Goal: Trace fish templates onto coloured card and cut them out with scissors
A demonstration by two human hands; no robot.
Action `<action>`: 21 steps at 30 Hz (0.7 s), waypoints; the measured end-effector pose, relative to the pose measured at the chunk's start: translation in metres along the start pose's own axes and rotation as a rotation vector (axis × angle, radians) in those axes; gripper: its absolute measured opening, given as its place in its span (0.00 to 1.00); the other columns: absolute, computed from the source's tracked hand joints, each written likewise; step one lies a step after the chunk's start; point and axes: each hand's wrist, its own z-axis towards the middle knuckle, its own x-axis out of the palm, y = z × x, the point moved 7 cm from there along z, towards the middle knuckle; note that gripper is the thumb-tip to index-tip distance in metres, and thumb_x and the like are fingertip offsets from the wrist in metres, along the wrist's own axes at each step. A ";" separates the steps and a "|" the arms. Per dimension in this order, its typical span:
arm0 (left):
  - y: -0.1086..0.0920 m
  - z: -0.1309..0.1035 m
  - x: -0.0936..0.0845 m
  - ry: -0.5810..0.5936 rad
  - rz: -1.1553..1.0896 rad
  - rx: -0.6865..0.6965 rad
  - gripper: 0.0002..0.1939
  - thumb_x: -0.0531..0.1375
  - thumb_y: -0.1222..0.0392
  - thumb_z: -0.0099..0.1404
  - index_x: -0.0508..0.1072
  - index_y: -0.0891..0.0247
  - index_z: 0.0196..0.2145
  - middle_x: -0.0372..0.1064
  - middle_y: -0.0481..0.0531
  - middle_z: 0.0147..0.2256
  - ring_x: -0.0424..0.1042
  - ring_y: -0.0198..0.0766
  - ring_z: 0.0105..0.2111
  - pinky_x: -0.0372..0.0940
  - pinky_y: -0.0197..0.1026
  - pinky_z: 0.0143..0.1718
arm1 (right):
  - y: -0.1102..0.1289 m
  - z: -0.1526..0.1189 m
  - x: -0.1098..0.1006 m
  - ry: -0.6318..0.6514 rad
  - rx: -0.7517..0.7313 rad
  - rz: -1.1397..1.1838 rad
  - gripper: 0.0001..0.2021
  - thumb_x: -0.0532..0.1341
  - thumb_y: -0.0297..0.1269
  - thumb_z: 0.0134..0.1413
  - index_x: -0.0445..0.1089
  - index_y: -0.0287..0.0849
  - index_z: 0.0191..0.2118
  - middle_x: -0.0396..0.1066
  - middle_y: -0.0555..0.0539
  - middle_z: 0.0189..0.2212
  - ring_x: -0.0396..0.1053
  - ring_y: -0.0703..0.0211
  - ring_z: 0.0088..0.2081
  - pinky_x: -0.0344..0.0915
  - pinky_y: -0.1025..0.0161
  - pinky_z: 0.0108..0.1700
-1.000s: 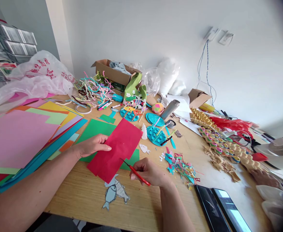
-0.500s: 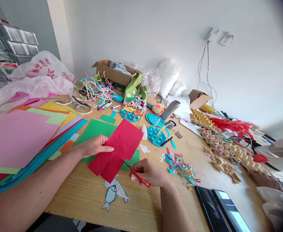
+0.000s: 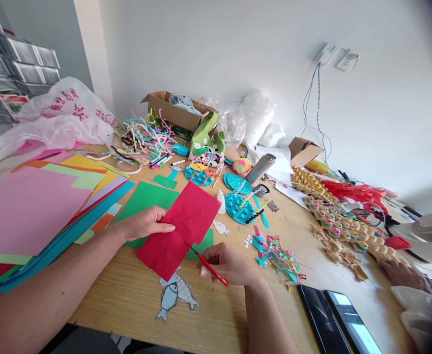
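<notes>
Red paper (image 3: 191, 209) is pinched at its left edge between the thumb and fingers of my left hand (image 3: 147, 225). My right hand (image 3: 225, 263) is closed around red-handled scissors (image 3: 212, 269), whose blades meet the paper's lower right edge. Under the red paper lies green paper (image 3: 142, 196) on the wooden table (image 3: 108, 295). Just below the paper are drawn fish cutouts (image 3: 169, 297), partly overlapping. A white fish cutout (image 3: 221, 227) lies to the right of the red paper.
Coloured sheets (image 3: 35, 211) are stacked at the left. Paper scraps (image 3: 278, 258) and two phones (image 3: 321, 314) lie at the right. Behind are pipe cleaners (image 3: 142, 135), a metal bottle (image 3: 262, 168) and a cardboard box (image 3: 171, 109). Another person's hand (image 3: 405, 275) rests at the far right.
The slit that showed between the red paper's lower flaps no longer shows, and its lower part looks like one piece. Both hands have barely moved.
</notes>
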 end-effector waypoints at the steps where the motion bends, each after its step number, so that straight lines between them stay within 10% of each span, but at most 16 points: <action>1: 0.000 0.000 0.001 0.019 -0.017 0.002 0.15 0.64 0.48 0.57 0.75 0.65 0.31 0.75 0.50 0.30 0.71 0.37 0.28 0.64 0.37 0.29 | 0.000 0.000 0.001 0.007 -0.002 0.006 0.23 0.67 0.56 0.43 0.69 0.38 0.25 0.63 0.53 0.17 0.60 0.67 0.19 0.52 0.71 0.18; 21: 0.005 0.002 0.009 0.088 -0.057 0.004 0.12 0.64 0.50 0.58 0.76 0.63 0.32 0.77 0.49 0.32 0.72 0.37 0.29 0.63 0.37 0.31 | 0.001 0.003 0.001 -0.026 0.001 -0.025 0.23 0.67 0.56 0.43 0.68 0.37 0.21 0.56 0.57 0.13 0.51 0.71 0.17 0.43 0.70 0.18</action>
